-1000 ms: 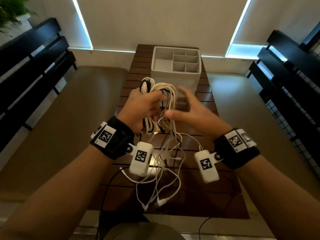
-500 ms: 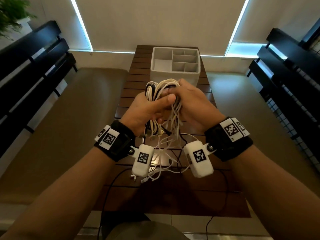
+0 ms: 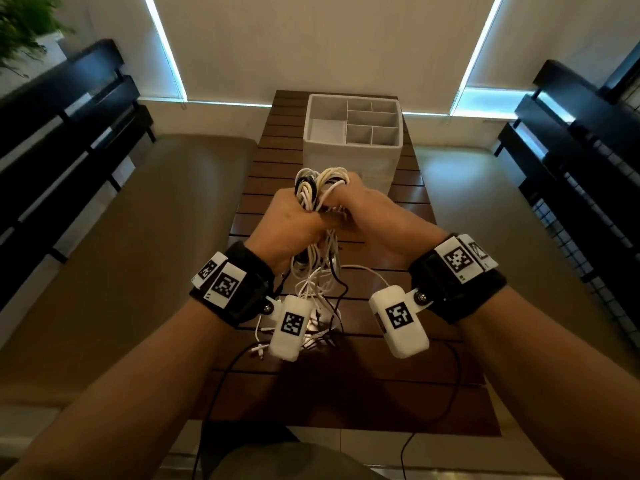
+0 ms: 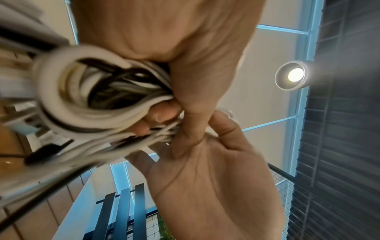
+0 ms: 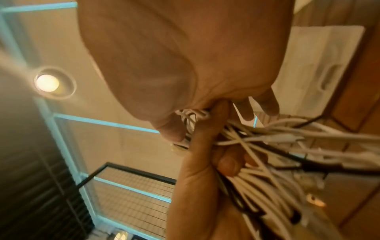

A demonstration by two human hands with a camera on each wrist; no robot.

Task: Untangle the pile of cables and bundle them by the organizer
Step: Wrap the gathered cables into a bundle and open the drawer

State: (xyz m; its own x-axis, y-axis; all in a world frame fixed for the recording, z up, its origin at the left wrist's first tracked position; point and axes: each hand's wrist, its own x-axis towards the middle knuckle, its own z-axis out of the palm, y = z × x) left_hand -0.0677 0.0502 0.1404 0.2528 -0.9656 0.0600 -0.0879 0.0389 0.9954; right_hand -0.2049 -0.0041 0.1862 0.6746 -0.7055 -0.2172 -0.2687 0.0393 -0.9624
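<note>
A tangle of white and black cables (image 3: 313, 188) is held up over the slatted wooden table (image 3: 263, 174). My left hand (image 3: 291, 223) grips the bunch at its middle, its looped top (image 4: 86, 91) sticking out above the fist. My right hand (image 3: 363, 209) closes on the same bunch from the right, fingers wrapped over the cables (image 5: 257, 142). Loose ends with plugs (image 3: 311, 306) hang below both hands and reach the table. The white organizer box (image 3: 353, 157) with several compartments stands just beyond the hands.
Tan padded benches (image 3: 138, 237) flank the narrow table on both sides. Black slatted rails (image 3: 69, 116) run along the left and right walls. A thin black cord (image 3: 221, 386) trails off the table's near edge. A plant (image 3: 24, 26) sits far left.
My right hand, open and apart a second ago, came in and closed on the cable bunch beside the left hand. The hanging cable ends have been drawn up closer to the hands.
</note>
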